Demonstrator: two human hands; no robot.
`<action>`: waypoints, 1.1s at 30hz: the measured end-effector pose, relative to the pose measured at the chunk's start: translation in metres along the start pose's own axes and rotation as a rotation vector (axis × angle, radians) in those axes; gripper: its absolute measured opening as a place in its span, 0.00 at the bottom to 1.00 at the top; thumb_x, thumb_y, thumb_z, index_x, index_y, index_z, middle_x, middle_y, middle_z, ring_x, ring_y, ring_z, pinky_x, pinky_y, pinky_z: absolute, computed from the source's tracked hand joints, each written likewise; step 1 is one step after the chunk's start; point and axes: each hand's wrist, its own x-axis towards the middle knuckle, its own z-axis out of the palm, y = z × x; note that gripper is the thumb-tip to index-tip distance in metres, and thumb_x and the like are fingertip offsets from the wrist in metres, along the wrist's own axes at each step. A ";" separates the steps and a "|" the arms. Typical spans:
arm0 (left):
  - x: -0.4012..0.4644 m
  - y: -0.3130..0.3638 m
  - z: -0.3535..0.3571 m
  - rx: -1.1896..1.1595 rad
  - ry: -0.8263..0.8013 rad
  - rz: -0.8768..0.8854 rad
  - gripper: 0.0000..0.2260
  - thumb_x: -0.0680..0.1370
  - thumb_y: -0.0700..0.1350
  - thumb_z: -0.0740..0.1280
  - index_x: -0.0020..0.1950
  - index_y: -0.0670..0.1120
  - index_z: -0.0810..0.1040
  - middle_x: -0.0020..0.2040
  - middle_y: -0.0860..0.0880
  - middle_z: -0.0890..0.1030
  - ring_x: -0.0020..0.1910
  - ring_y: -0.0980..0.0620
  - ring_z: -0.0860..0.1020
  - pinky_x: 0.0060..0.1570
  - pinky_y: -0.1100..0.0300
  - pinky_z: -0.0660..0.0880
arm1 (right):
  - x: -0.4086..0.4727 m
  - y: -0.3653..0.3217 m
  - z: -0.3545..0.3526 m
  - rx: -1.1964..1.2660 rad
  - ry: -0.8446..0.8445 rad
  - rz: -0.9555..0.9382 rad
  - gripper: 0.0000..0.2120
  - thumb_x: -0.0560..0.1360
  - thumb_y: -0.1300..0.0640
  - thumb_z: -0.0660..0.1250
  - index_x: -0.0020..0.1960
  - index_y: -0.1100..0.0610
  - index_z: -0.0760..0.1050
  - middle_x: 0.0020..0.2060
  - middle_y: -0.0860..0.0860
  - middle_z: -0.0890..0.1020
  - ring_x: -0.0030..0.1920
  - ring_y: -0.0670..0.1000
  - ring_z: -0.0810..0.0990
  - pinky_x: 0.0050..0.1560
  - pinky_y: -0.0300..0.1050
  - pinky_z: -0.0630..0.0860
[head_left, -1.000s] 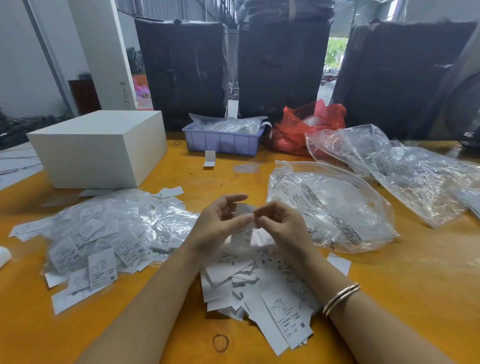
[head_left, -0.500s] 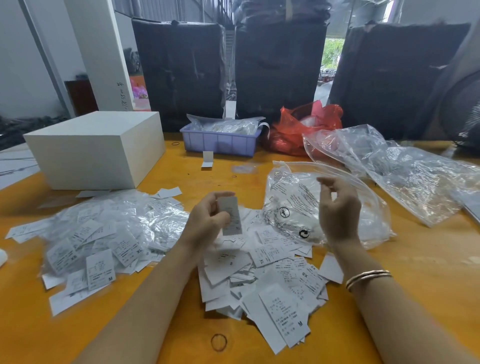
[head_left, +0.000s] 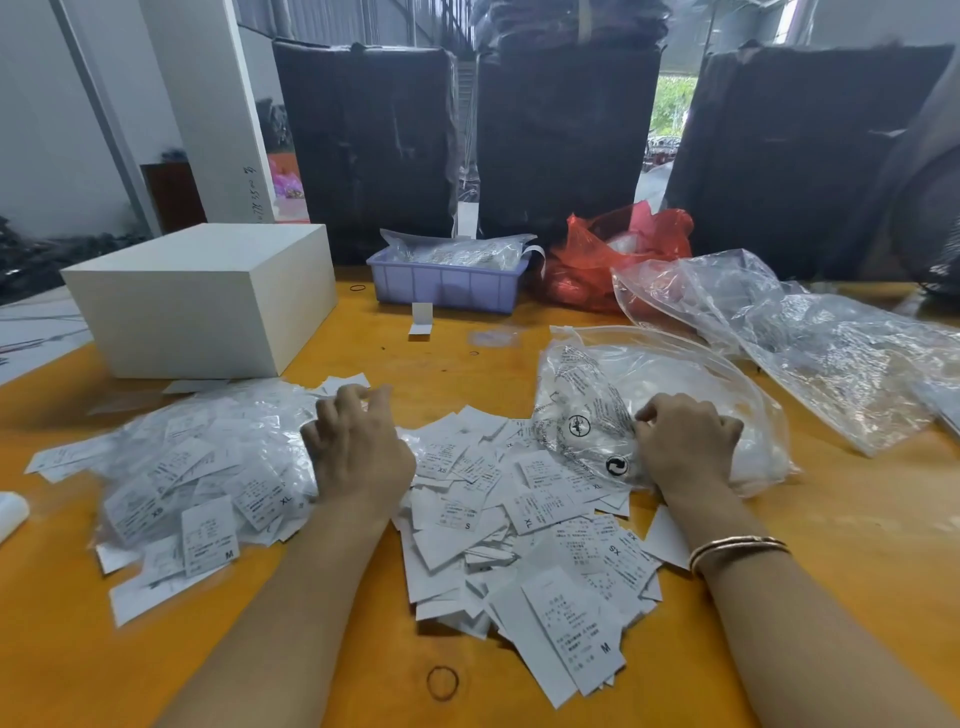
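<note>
The heap of loose labels (head_left: 519, 525) lies on the orange worktop (head_left: 857, 571) between the two forearms. Its size letters such as M, XL and S can be read, but the small print cannot. Left of this heap, the left hand (head_left: 358, 452) rests on a second pile of labels (head_left: 197, 467), which is covered with shiny film and is blurred. The fingers are bent downward at its far edge, and I cannot tell if they pinch a label or only touch the pile. Right of the heap, and lying partly over its far right corner, is the clear bag (head_left: 670, 379). The right hand (head_left: 685, 441) grips its film with curled fingers, and the fingertips are hidden in the folds. Something white is inside the bag, too unclear to name. Behind the heap to the left stands a white box (head_left: 208, 296), and straight behind the heap a purple tray (head_left: 447, 286) whose content is hidden by plastic. In front of the heap lies a thin rubber band (head_left: 442, 683).
</note>
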 end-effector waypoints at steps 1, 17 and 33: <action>-0.001 0.003 0.000 -0.057 0.024 0.029 0.26 0.72 0.40 0.62 0.70 0.50 0.67 0.66 0.46 0.68 0.62 0.45 0.64 0.54 0.54 0.63 | -0.001 0.001 -0.001 0.052 0.033 0.007 0.04 0.74 0.54 0.67 0.45 0.52 0.80 0.45 0.51 0.80 0.49 0.55 0.74 0.48 0.49 0.59; -0.018 0.038 -0.008 -1.190 -0.511 0.217 0.13 0.71 0.57 0.66 0.51 0.52 0.80 0.49 0.50 0.83 0.51 0.54 0.79 0.52 0.60 0.74 | -0.045 -0.064 -0.028 1.420 -0.612 -0.295 0.13 0.72 0.68 0.67 0.52 0.56 0.70 0.35 0.50 0.80 0.35 0.50 0.79 0.42 0.41 0.77; -0.013 0.035 -0.008 -1.481 -0.398 -0.095 0.10 0.74 0.37 0.70 0.53 0.48 0.79 0.40 0.50 0.79 0.37 0.60 0.77 0.35 0.72 0.72 | -0.030 -0.040 -0.027 0.455 -0.898 -0.517 0.10 0.67 0.45 0.73 0.42 0.44 0.72 0.49 0.40 0.70 0.51 0.43 0.67 0.52 0.41 0.68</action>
